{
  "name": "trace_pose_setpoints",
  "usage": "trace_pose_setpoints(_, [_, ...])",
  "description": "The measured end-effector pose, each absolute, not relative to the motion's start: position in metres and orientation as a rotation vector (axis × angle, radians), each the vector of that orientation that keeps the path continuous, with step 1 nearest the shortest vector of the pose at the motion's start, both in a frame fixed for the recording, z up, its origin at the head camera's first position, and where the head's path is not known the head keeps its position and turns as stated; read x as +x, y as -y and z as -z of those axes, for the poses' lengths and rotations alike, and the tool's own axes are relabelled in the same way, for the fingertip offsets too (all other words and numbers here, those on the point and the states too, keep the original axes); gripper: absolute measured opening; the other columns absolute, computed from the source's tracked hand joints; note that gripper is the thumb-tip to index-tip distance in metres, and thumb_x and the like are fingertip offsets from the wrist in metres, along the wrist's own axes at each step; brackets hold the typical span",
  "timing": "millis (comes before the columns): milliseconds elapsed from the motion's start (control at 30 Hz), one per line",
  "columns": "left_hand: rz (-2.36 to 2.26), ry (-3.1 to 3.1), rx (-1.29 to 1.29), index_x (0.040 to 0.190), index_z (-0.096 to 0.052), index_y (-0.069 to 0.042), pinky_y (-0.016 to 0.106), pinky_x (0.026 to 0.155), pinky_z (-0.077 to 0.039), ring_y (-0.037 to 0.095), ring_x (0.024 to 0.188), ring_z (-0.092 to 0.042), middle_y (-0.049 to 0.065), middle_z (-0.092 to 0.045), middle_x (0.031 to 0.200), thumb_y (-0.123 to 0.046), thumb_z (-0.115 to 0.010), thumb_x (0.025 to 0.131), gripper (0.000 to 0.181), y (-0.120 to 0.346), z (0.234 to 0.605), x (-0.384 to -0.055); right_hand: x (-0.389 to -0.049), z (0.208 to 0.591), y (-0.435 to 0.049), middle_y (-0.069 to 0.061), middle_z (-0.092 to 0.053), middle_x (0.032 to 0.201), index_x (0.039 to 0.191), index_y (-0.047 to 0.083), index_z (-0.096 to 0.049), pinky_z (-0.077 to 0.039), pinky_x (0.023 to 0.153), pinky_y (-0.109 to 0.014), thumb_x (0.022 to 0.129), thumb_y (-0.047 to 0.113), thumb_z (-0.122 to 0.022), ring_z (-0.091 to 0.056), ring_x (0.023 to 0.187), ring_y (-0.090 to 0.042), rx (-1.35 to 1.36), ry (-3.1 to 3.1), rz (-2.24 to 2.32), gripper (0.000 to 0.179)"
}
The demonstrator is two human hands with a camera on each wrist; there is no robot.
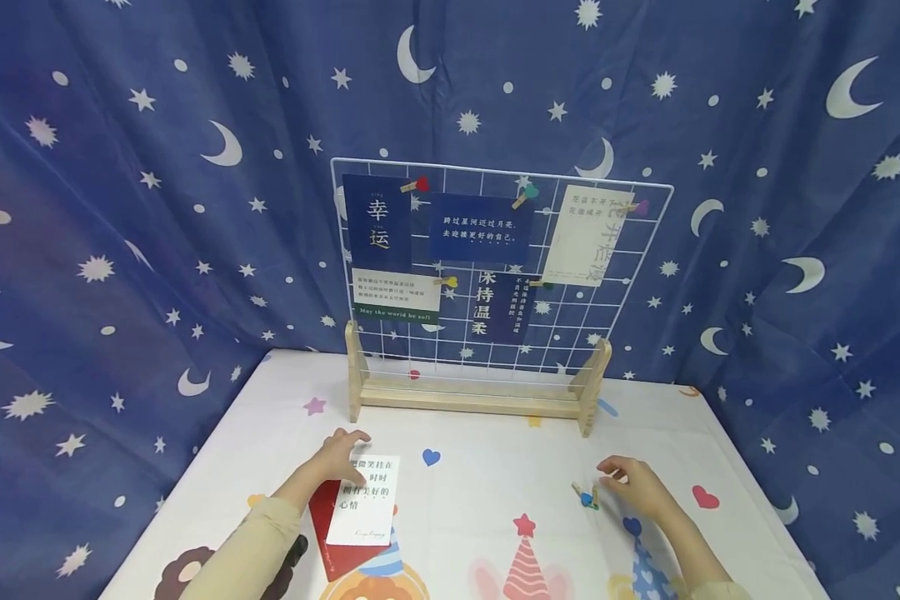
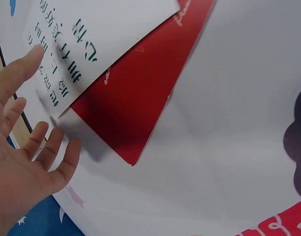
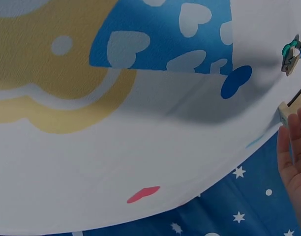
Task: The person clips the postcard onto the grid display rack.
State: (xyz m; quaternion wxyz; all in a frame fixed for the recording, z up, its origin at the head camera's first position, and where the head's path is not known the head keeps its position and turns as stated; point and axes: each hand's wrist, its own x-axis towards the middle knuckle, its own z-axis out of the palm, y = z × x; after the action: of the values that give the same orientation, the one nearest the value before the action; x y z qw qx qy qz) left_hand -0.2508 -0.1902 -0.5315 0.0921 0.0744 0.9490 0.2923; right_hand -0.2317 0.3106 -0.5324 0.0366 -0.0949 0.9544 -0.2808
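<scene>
My left hand (image 1: 339,457) hovers at the top left corner of a white card (image 1: 368,510) printed with dark characters. Its fingers are spread and loosely bent, and the thumb overlaps the card's face. Beneath the white card lies a red card (image 1: 333,554), mostly covered. In the left wrist view the thumb and fingers stand apart around the corner of the white card (image 2: 111,34), holding nothing. My right hand (image 1: 636,485) is beside a few small wooden clips (image 1: 588,498) with blue and green decorations. Its fingers are relaxed, with nothing between them.
Behind both hands stands a white wire grid (image 1: 495,360) on a wooden base (image 1: 472,402). Several cards, such as a dark blue card (image 1: 377,221) and a cream card (image 1: 581,237), hang there with heart clips. A starry blue curtain (image 1: 450,75) backs the patterned white tablecloth (image 1: 487,467).
</scene>
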Motion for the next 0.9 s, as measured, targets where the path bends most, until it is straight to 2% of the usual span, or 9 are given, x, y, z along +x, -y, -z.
trace_pose_setpoints(133, [-0.844,-2.802,0.171,0.123,-0.052,-0.005,0.062,0.087,-0.044,0.043,0.103,-0.049,0.025,-0.049,0.113,-0.015,-0.087,0.060,0.073,0.196,0.533,-0.257,-0.234,0.532,-0.311,-0.015,-0.069,0.096,0.099,-0.002,-0.066,-0.053,0.076,-0.043,0.085,0.005,-0.065,-0.062,0.082,-0.024,-0.299,-2.935,0.862,0.016])
trace_pose_setpoints(167, [-0.833,-2.828,0.194,0.122,-0.052,-0.007,0.060,0.083,-0.046,0.042,0.100,-0.050,0.024,-0.049,0.111,-0.023,-0.087,0.061,0.073,0.199,0.538,-0.259,-0.234,0.532,-0.311,-0.015,-0.069,0.096,0.099,-0.002,-0.066,-0.053,0.075,-0.043,0.085,0.005,-0.065,-0.062,0.082,-0.024,-0.300,-2.933,0.863,0.016])
trace_pose_setpoints(267, [-0.832,-2.826,0.181,0.122,-0.051,-0.009,0.060,0.085,-0.046,0.043,0.103,-0.049,0.025,-0.048,0.114,-0.032,-0.088,0.059,0.077,0.202,0.543,-0.261,-0.233,0.533,-0.311,-0.014,-0.069,0.096,0.099,-0.002,-0.066,-0.053,0.076,-0.043,0.084,0.005,-0.065,-0.062,0.082,-0.024,-0.294,-2.928,0.857,0.016])
trace_pose_setpoints(367, [-0.822,-2.806,0.181,0.120,-0.053,-0.010,0.061,0.085,-0.045,0.041,0.102,-0.047,0.023,-0.046,0.111,-0.026,-0.090,0.056,0.076,0.198,0.541,-0.262,-0.232,0.533,-0.312,-0.015,-0.069,0.096,0.099,-0.001,-0.066,-0.052,0.078,-0.045,0.084,0.004,-0.065,-0.063,0.083,-0.025,-0.282,-2.930,0.853,0.016])
trace_pose_setpoints(400, [-0.821,-2.781,0.149,0.121,-0.053,-0.010,0.064,0.089,-0.042,0.041,0.105,-0.046,0.022,-0.044,0.113,-0.019,-0.090,0.056,0.075,0.196,0.538,-0.261,-0.232,0.532,-0.312,-0.014,-0.069,0.096,0.099,-0.001,-0.066,-0.052,0.078,-0.046,0.084,0.004,-0.065,-0.063,0.083,-0.025,-0.278,-2.934,0.852,0.016])
trace_pose_setpoints(500, [-0.803,-2.778,0.123,0.114,-0.054,-0.011,0.066,0.085,-0.040,0.038,0.098,-0.045,0.019,-0.041,0.108,-0.011,-0.089,0.055,0.068,0.195,0.539,-0.256,-0.233,0.533,-0.312,-0.014,-0.069,0.096,0.099,-0.001,-0.066,-0.052,0.078,-0.046,0.083,0.003,-0.065,-0.062,0.084,-0.025,-0.283,-2.931,0.857,0.016])
trace_pose_setpoints(767, [-0.690,-2.802,0.030,0.094,-0.051,-0.010,0.063,0.084,-0.040,0.034,0.089,-0.045,0.017,-0.041,0.100,-0.010,-0.087,0.058,0.051,0.186,0.535,-0.250,-0.236,0.530,-0.306,-0.014,-0.069,0.097,0.101,-0.002,-0.066,-0.052,0.079,-0.045,0.084,0.005,-0.065,-0.062,0.086,-0.026,-0.271,-2.933,0.874,0.018])
trace_pose_setpoints(900, [-0.650,-2.818,0.015,0.089,-0.051,-0.008,0.060,0.083,-0.041,0.034,0.088,-0.044,0.016,-0.042,0.097,-0.009,-0.088,0.057,0.049,0.180,0.530,-0.252,-0.237,0.528,-0.304,-0.013,-0.069,0.095,0.100,-0.001,-0.066,-0.052,0.078,-0.044,0.084,0.006,-0.066,-0.063,0.085,-0.025,-0.310,-2.941,0.877,0.018])
